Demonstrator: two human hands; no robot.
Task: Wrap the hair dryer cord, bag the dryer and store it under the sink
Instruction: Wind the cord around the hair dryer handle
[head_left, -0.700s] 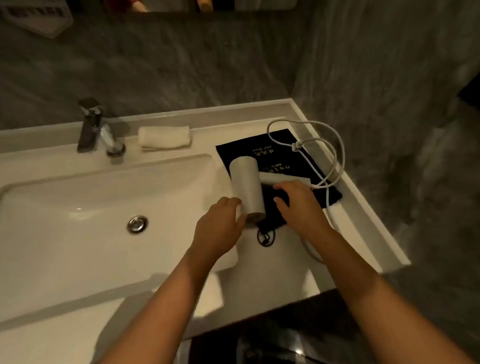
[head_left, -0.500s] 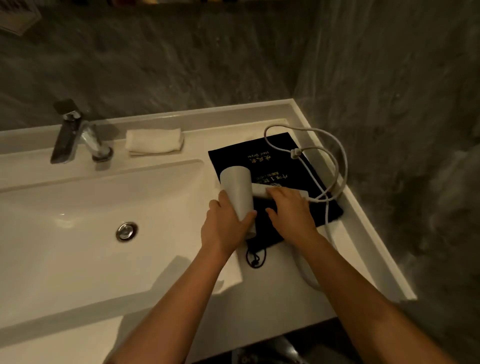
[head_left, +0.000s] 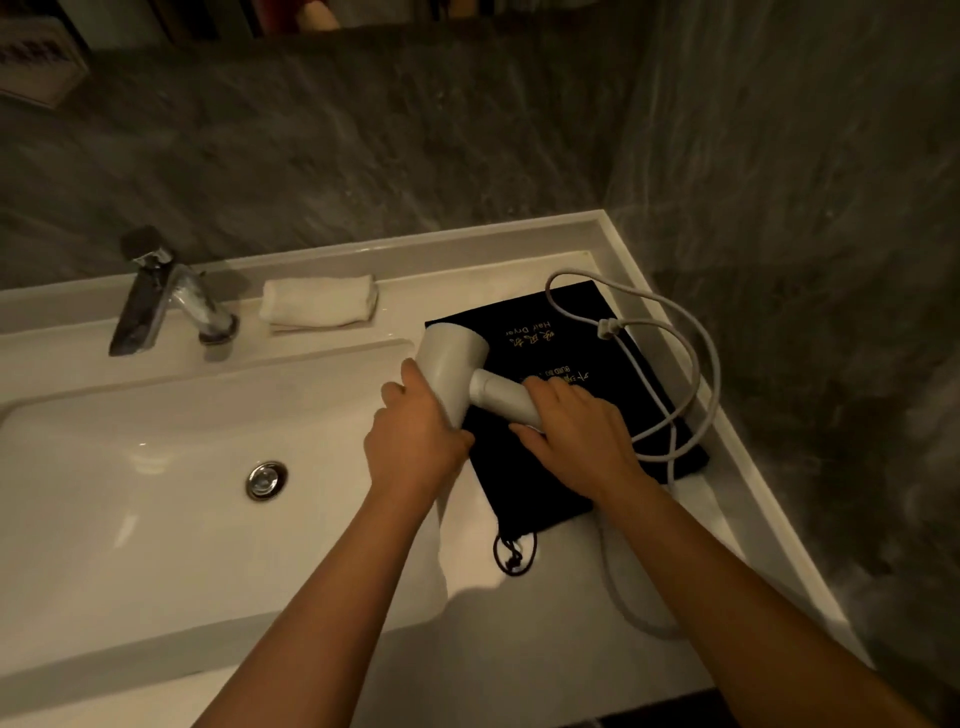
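Basin (head_left: 156, 519) lies open; cord (head_left: 691, 364) loops crowd right rim.

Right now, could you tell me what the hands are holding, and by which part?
The white hair dryer: left hand grips its barrel, right hand its handle.

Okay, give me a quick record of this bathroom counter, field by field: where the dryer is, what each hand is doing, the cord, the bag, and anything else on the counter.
hair dryer: white, over the bag, held in both hands
left hand: gripping the barrel
right hand: gripping the handle
cord: loose, looped across the bag and counter, not wrapped
bag: black drawstring pouch, flat on the counter, gold print
towel: rolled, white, behind the basin
faucet: chrome, left of the towel
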